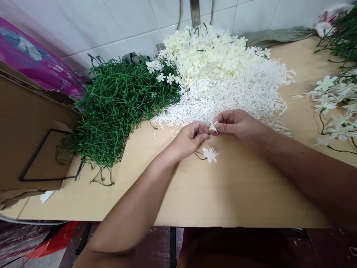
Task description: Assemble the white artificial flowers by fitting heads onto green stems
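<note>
Over the front of the table my two hands almost meet. My left hand (192, 137) is closed in a pinch on a green plastic stem, most of which its fingers hide. Between the thumb and fingers of my right hand (234, 124) is a small white artificial flower (214, 127), right beside the left fingertips. Just below the hands hangs or lies another white flower (211, 155) on a thin green stem that leads up toward my left hand. Behind the hands spreads a heap of thin white stamen-like pieces (223, 98).
Green plastic stems (111, 108) are piled at left, beside a cardboard box (28, 130) and a black wire frame (46, 179). Cream blossoms (209, 52) are heaped against the tiled wall (134, 18). Finished-looking flowers on stems (341, 130) lie at right on the tan tabletop (217, 201).
</note>
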A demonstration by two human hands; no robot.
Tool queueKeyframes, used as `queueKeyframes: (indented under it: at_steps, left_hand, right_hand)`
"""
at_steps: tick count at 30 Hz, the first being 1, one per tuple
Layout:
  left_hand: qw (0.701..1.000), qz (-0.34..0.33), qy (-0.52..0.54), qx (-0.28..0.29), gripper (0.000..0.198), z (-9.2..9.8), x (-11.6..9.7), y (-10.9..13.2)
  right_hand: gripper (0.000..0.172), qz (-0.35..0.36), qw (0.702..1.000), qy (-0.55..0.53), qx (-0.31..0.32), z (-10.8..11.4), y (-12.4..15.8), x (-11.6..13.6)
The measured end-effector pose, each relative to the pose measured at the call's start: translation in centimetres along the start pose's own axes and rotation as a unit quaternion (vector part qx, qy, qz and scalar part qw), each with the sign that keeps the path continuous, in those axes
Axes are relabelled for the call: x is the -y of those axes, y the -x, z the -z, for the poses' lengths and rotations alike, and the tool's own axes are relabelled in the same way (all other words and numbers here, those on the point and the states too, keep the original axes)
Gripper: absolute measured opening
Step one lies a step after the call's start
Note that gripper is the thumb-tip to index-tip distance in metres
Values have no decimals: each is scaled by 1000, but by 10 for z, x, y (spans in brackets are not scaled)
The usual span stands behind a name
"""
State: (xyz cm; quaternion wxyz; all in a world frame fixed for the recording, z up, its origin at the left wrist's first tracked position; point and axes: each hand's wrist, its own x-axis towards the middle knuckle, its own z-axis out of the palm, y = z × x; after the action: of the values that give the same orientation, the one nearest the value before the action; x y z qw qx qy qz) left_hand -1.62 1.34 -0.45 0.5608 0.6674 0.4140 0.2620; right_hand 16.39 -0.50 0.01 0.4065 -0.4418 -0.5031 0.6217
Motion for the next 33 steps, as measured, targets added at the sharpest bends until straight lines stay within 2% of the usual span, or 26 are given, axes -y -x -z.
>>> queueKeyframes:
  at_steps: [4,11,18,22,28,33]
  left_hand:
    - [992,25,117,-25,14,1,2,-4]
    - [985,49,161,-41,22,2,0,-5]
    - [985,49,159,-53,24,0,-2,-5]
    - [984,55,160,-56,26,-1,-3,-6]
    - [989,75,115,-62,18,-3,-7,-5]
    - [992,74,78,-66,13,-4,-8,-6]
  right_hand:
    - [39,8,1000,12,-7,0,0,-1]
    - [38,35,999,16,-30,0,-3,-4]
    - [41,40,997,44,-45,-2,-1,0]
    - [40,53,991,109,-60,-3,-2,0]
    - [26,125,960,232,-93,-11,1,-2]
    - [17,149,943,281,-98,-14,2,-5]
